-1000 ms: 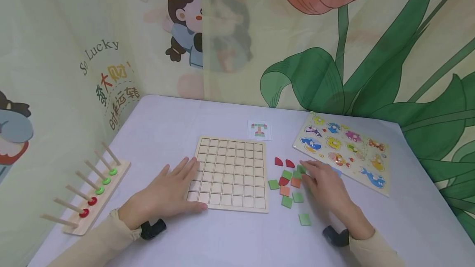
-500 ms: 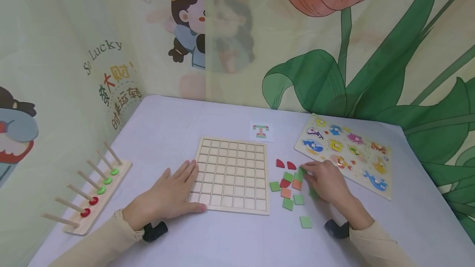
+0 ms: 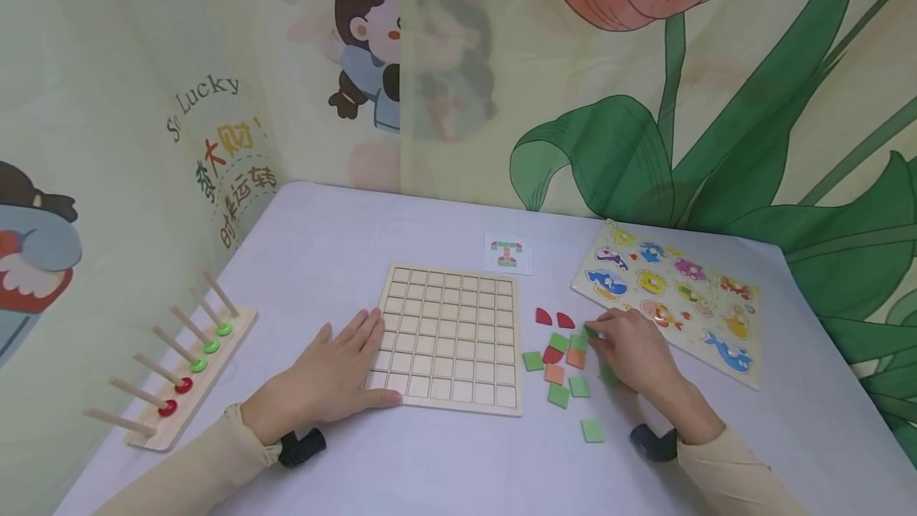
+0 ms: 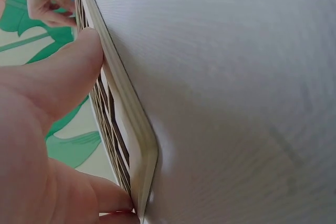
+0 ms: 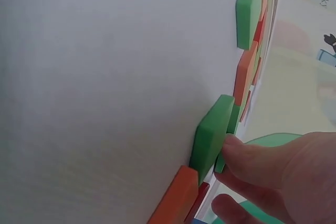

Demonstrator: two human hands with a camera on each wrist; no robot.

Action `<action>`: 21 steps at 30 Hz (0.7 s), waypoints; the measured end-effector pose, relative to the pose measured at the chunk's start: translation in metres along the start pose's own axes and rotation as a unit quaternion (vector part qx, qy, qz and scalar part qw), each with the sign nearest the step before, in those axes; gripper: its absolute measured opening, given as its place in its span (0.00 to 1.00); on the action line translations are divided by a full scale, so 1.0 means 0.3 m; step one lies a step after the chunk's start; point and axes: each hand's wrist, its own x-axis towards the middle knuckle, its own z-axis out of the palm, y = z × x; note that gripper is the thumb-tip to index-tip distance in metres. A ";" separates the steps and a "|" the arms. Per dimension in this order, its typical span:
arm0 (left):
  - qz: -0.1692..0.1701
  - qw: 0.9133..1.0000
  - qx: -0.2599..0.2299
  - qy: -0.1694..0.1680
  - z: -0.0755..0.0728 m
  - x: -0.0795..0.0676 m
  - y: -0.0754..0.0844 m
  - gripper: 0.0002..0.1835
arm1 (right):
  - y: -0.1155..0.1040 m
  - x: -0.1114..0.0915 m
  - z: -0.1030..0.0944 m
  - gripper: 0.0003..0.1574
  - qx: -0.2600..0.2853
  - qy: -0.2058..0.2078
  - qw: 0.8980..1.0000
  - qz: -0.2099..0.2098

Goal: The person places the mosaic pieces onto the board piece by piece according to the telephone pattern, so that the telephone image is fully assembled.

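Note:
In the head view my left hand point(image 3: 322, 373) lies with straight fingers on the left edge of a wooden grid board point(image 3: 449, 341), its thumb at the front edge. The left wrist view shows that thumb point(image 4: 71, 72) resting on the board's rim point(image 4: 126, 103). Right of the board, my right hand point(image 3: 637, 353) pinches a small green square tile point(image 3: 589, 330) between thumb and forefinger. In the right wrist view the pinched tile point(image 5: 220, 162) is partly hidden by the thumb. Another green tile point(image 5: 210, 132) and an orange tile point(image 5: 176, 198) lie close by, largely under the hand in the head view.
Several green, orange and red pieces point(image 3: 555, 373) lie between board and right hand. A pattern card point(image 3: 508, 253) is behind the board. An animal peg puzzle point(image 3: 673, 293) stands back right, and a peg rack with rings point(image 3: 189, 381) at left.
My right fingers have closed from touching the green tile to pinching it, and the hand has drawn slightly to the right. The left hand stays on the board. The head view has shifted slightly.

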 end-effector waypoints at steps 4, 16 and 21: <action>0.000 1.000 0.001 0.001 0.001 0.000 0.001 0.60 | -0.002 -0.002 -0.001 0.21 0.000 -0.001 1.000 0.001; 0.002 1.000 0.006 0.001 0.008 0.004 -0.003 0.60 | -0.005 -0.014 -0.014 0.22 0.007 0.010 1.000 0.005; 0.005 1.000 0.008 0.001 0.008 0.005 -0.004 0.60 | -0.020 -0.009 -0.030 0.22 0.031 0.027 0.999 -0.015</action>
